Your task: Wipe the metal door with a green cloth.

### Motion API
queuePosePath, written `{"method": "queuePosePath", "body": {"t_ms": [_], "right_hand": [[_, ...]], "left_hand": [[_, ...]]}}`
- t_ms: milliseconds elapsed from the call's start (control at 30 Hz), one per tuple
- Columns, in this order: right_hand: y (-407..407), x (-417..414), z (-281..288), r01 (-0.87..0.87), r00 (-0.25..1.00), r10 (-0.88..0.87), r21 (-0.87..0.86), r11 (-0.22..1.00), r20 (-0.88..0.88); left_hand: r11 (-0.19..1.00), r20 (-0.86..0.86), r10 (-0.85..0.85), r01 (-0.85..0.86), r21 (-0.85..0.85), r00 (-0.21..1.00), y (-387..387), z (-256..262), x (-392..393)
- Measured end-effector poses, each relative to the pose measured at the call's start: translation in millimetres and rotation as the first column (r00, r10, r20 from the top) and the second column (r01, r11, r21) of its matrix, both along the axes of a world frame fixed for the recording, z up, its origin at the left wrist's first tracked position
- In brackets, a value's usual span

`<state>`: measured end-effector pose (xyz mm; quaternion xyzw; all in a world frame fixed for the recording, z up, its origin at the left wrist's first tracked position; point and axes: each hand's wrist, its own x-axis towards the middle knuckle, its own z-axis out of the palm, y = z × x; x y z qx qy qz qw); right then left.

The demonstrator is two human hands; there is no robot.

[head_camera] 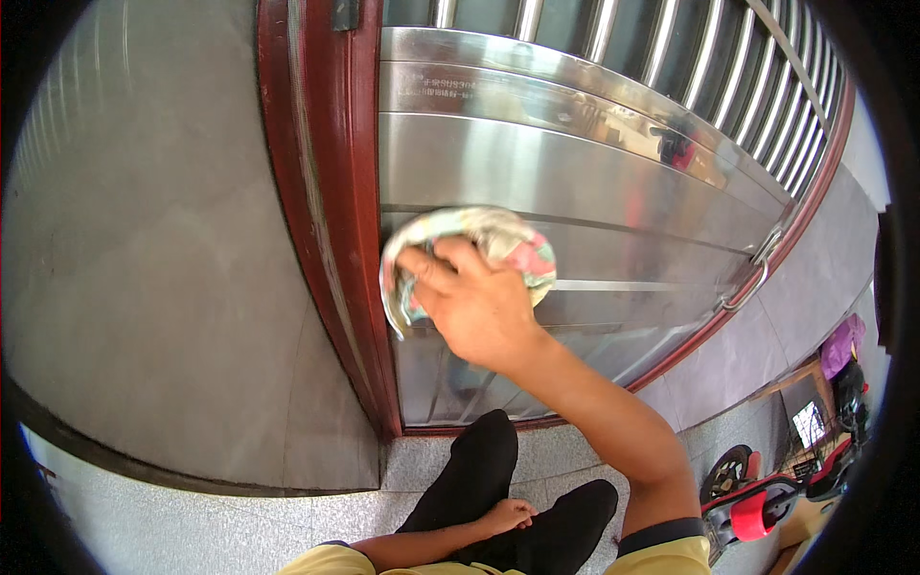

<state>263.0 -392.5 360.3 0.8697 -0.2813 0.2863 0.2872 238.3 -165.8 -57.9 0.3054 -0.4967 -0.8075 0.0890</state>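
My right hand (481,305) grips a multicoloured patterned cloth (528,251), spread partly out beneath the fingers. It holds the cloth at the lower panel of a stainless steel door (503,154), close to the dark red door frame (352,215). Parts of the cloth and fingers look slightly blurred. Lower down, my left hand (509,516) rests on my black trousers (471,467) between the knees, its fingers curled and no object visible in it.
Steel bars (654,43) fill the door's upper part, and a metal handle (755,280) sits at its right edge. Grey wall tiles (165,251) flank the frame on the left. A red-and-black scooter (762,503) stands on the speckled tile floor (244,525) at right, near a purple bag (842,346).
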Motion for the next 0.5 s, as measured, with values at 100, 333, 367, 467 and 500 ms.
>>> {"method": "queuePosePath", "body": {"t_ms": [100, 333, 367, 467, 500], "right_hand": [[8.8, -19.6, -51.3, -0.014, 0.998, 0.018, 0.069, 0.998, -0.056], [22.3, -13.4, -78.6, 0.004, 0.995, -0.018, 0.135, 0.991, 0.095], [19.5, -3.0, -67.9, -0.019, 0.982, 0.021, -0.015, 1.000, 0.187], [8.0, 11.4, -44.3, -0.053, 0.962, 0.057, -0.023, 0.998, 0.266], [4.4, 12.4, -45.7, -0.112, 0.952, 0.112, -0.016, 0.994, 0.285]], "left_hand": [[0.999, -0.006, 0.016, -0.016, 0.029, 1.000, 0.5, -5.2, -2.2], [0.999, -0.029, 0.035, -0.034, 0.037, 0.999, 2.7, -12.9, 7.9], [0.999, -0.038, 0.047, -0.047, 0.003, 0.998, 1.6, -9.2, 8.3], [0.999, -0.043, 0.051, -0.051, -0.011, 0.998, 2.6, -7.9, 3.0], [0.998, -0.042, 0.060, -0.059, 0.012, 0.997, 3.6, -9.2, 3.1]]}}
